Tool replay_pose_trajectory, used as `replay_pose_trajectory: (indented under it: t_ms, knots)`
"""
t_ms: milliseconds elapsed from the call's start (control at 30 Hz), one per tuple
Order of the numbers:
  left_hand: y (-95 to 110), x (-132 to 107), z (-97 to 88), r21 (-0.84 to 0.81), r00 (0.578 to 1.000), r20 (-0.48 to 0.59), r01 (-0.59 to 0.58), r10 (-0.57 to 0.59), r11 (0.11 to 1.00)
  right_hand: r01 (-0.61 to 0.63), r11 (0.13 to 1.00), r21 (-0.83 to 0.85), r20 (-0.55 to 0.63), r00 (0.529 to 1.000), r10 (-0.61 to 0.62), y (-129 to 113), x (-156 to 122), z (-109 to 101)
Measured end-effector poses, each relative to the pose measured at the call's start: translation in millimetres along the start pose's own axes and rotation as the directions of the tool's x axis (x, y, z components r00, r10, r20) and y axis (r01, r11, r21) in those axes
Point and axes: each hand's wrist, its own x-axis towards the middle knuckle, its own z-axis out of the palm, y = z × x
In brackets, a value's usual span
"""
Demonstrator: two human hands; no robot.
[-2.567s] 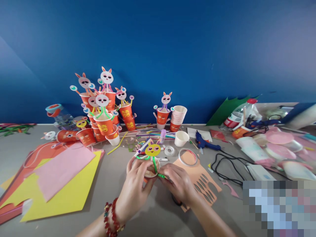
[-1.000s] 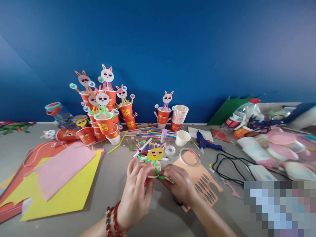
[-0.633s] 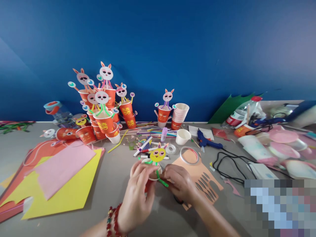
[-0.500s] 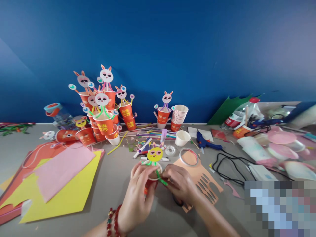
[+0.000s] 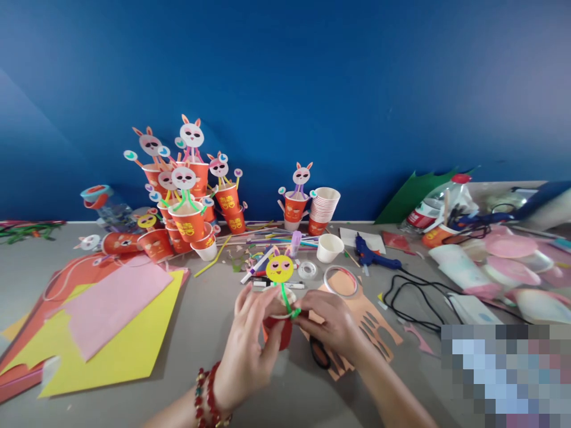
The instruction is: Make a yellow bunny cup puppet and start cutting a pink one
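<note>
My left hand [image 5: 252,336], with red bead bracelets at the wrist, is wrapped round a red paper cup [image 5: 282,334]. A yellow paper rabbit face [image 5: 279,268] stands above the cup's rim on green stems. One green pipe cleaner [image 5: 286,300] bends over the near right rim, and the fingers of my right hand [image 5: 328,324] pinch its end. Part of the cup is hidden behind my left fingers. Below my right hand, the dark handle of what looks like scissors [image 5: 319,353] rests on peach cut-out paper [image 5: 368,318].
Finished rabbit cups [image 5: 187,223] stand in a cluster at the back left, beside coloured paper sheets [image 5: 116,333]. Stacked cups [image 5: 324,208], a white cup [image 5: 330,248], tape rolls [image 5: 341,280], markers [image 5: 279,285] and a blue glue gun [image 5: 375,257] with black cord lie behind and right.
The cup has turned and tilted a little in my left hand. My right hand has shifted slightly, and the green pipe cleaner's end now bends more sharply at the rim.
</note>
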Motion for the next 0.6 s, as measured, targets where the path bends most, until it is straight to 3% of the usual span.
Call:
replay_pose_trajectory:
  t_ms: [267, 467, 533, 600]
  knots:
    - [1, 1, -2.9, 0.018, 0.998, -0.022, -0.060, 0.060, 0.998, -0.137, 0.980, 0.143, -0.023, 0.990, 0.142, -3, -6, 7]
    - [-9, 6, -18.4, -0.136, 0.992, -0.125, -0.033, 0.016, 0.990, -0.134, 0.979, 0.153, 0.008, 0.991, 0.134, -13, 0, -1]
    - [-18, 10, -23.2, -0.205, 0.994, -0.105, -0.005, -0.017, 0.979, -0.143, 0.980, 0.141, 0.002, 0.990, 0.144, -15, 1, -3]
    - [-28, 13, -25.4, -0.333, 0.998, -0.010, 0.052, -0.059, 0.942, -0.154, 0.978, 0.139, -0.002, 0.988, 0.156, -15, 0, -4]
